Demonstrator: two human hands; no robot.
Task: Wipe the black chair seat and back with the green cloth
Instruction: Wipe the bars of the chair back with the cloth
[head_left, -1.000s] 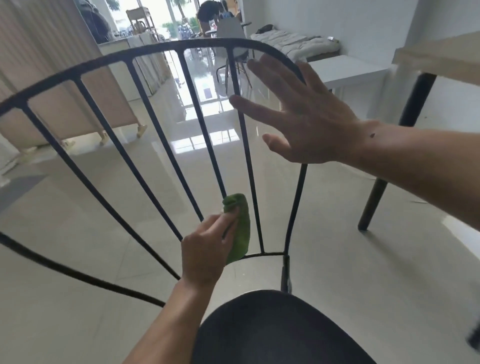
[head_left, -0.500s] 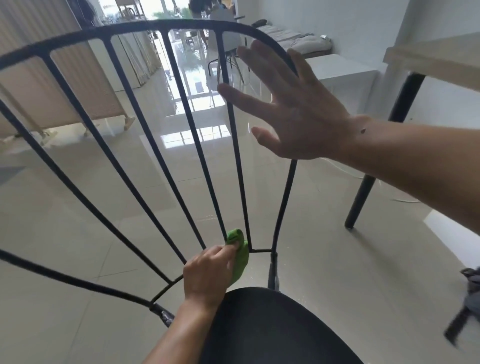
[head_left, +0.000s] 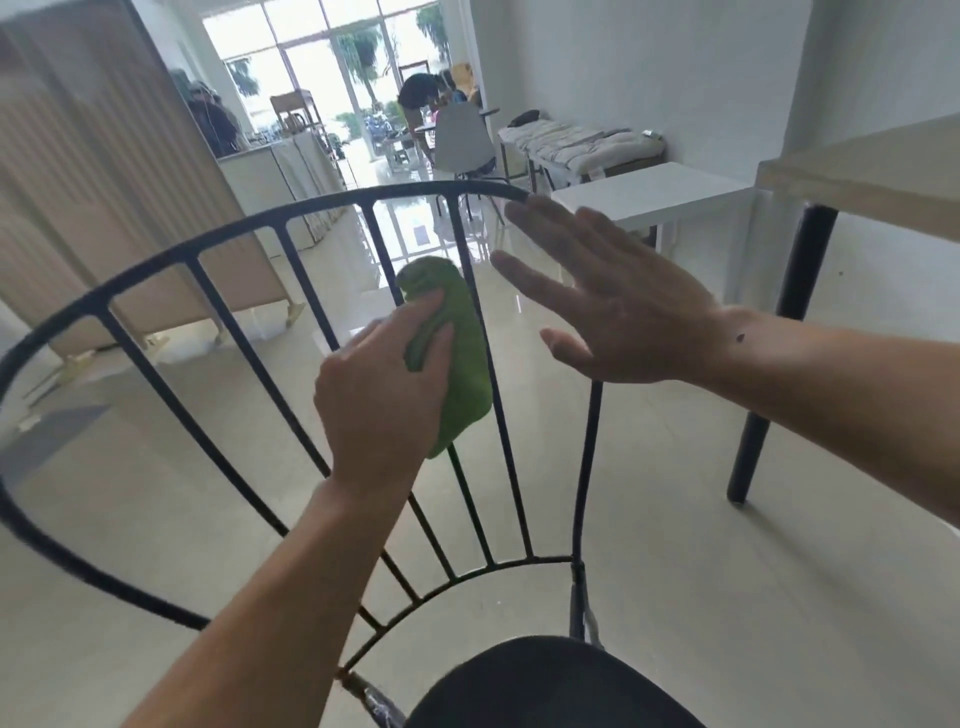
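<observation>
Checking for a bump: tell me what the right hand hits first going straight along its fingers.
Likely the chair back's top rail, just past the fingertips of the right hand; depth is unclear.

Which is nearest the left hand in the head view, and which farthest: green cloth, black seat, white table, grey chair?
1. green cloth, gripped in the left hand.
2. black seat, below it, near the camera.
3. white table, farther off on the right.
4. grey chair, far back by the windows.
</observation>
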